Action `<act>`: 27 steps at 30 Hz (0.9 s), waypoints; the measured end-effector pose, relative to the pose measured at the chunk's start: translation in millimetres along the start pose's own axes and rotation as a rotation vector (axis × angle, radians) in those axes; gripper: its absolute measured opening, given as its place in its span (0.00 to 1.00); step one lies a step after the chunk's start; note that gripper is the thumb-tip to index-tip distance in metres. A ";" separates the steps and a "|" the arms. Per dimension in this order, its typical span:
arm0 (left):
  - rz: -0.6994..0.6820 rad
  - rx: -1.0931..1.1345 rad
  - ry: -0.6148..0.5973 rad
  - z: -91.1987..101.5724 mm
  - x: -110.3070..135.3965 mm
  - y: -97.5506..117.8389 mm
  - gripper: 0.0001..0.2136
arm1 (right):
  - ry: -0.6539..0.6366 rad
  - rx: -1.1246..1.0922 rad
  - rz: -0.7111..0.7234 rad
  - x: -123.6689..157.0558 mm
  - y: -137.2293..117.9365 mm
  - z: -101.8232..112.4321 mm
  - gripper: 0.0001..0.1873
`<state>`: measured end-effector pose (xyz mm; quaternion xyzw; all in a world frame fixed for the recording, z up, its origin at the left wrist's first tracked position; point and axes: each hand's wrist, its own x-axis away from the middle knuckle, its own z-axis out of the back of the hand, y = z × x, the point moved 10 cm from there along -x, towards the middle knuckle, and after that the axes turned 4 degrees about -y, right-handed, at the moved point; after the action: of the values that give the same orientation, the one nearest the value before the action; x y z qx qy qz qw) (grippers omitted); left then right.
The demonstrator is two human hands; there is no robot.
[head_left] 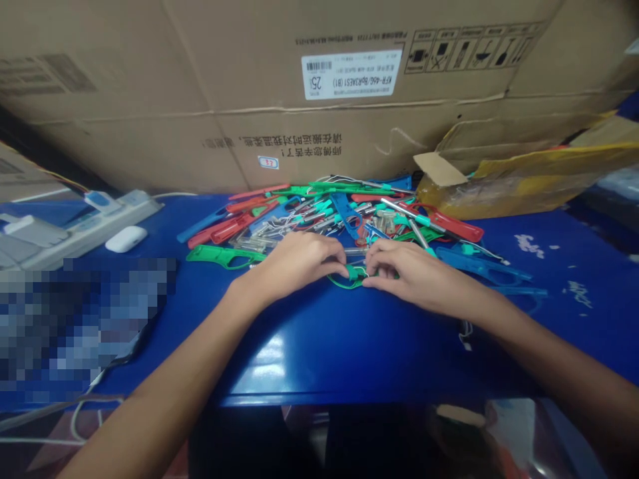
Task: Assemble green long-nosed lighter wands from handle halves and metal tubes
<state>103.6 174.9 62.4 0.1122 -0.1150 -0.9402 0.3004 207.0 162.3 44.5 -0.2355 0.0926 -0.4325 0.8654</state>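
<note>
My left hand [314, 259] is closed in a pinch on a small green part [356, 273] with a thin white wire [365, 271]. The fingertips of my right hand [397, 269] are pinched together at the wire, just right of that part. Beneath both hands lies a green lighter casing half [344, 284], partly hidden by the fingers. Beyond the hands spreads a heap of lighter parts: red casings [456, 225], another green casing [219, 255], blue casings [347, 213], metal tubes [404, 210] with teal ends, clear pieces and white wires.
A large cardboard box [150, 133] walls off the back of the blue table [309, 346]. An opened, taped carton [524, 179] stands at back right. On the left are a power strip [100, 219], a white earbud case [126, 239] and a pixelated dark object [74, 326]. White scraps [529, 245] lie right.
</note>
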 end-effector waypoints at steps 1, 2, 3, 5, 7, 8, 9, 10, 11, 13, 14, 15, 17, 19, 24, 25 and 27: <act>-0.004 0.003 0.001 0.0 0.1 0.2 0.06 | 0.005 -0.026 -0.010 -0.4 1.3 -0.9 0.07; -0.007 0.005 0.000 0.0 0.1 0.3 0.06 | 0.007 -0.052 -0.020 -0.9 2.3 -1.8 0.07; -0.006 0.003 -0.001 -0.2 0.0 0.2 0.06 | 0.010 -0.076 -0.029 -1.3 3.1 -2.5 0.06; 0.001 -0.011 -0.011 -1.0 -0.4 0.0 0.06 | 0.014 -0.122 -0.047 -2.2 4.1 -3.3 0.05; 0.007 -0.034 -0.025 -2.1 -1.1 0.4 0.06 | 0.016 -0.160 -0.058 -3.0 4.5 -3.7 0.04; 0.007 -0.044 -0.031 -2.4 -1.5 0.9 0.06 | 0.018 -0.174 -0.063 -3.2 4.8 -3.5 0.04; 0.005 -0.053 -0.036 -2.6 -1.7 1.6 0.06 | 0.022 -0.182 -0.067 -3.5 5.2 -3.2 0.04; 0.003 -0.058 -0.039 -2.7 -1.8 2.3 0.06 | 0.026 -0.186 -0.069 -3.6 5.5 -3.0 0.05; 0.002 -0.061 -0.040 -2.6 -1.8 2.7 0.06 | 0.031 -0.189 -0.071 -3.8 6.0 -2.7 0.05; 0.006 -0.058 -0.039 -2.2 -1.6 2.8 0.06 | 0.039 -0.200 -0.072 -4.0 6.9 -2.4 0.06; 0.012 -0.052 -0.037 -1.8 -1.4 2.2 0.06 | 0.041 -0.207 -0.072 -4.2 7.2 -2.5 0.06; 0.022 -0.043 -0.034 -1.5 -1.2 1.4 0.06 | 0.043 -0.213 -0.072 -4.4 7.4 -2.5 0.07; 0.046 -0.022 -0.033 -1.1 -0.9 -0.7 0.07 | 0.048 -0.224 -0.078 -4.6 8.2 -2.2 0.08; 0.067 -0.001 -0.043 -1.5 -0.6 -2.3 0.07 | 0.054 -0.237 -0.087 -4.7 8.6 -1.6 0.08; 0.089 0.016 -0.054 -0.8 -0.3 -4.2 0.07 | 0.084 -0.261 -0.083 -4.4 7.2 0.1 0.08; 0.086 0.011 -0.053 -0.7 -0.3 -4.4 0.06 | 0.089 -0.257 -0.079 -4.5 7.0 -0.3 0.07; 0.072 -0.002 -0.053 -1.5 -0.3 -4.3 0.06 | 0.098 -0.246 -0.071 -4.9 7.1 -1.3 0.07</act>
<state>102.0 178.3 59.7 0.0827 -0.1259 -0.9315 0.3310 208.5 169.3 39.7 -0.3215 0.1788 -0.4591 0.8086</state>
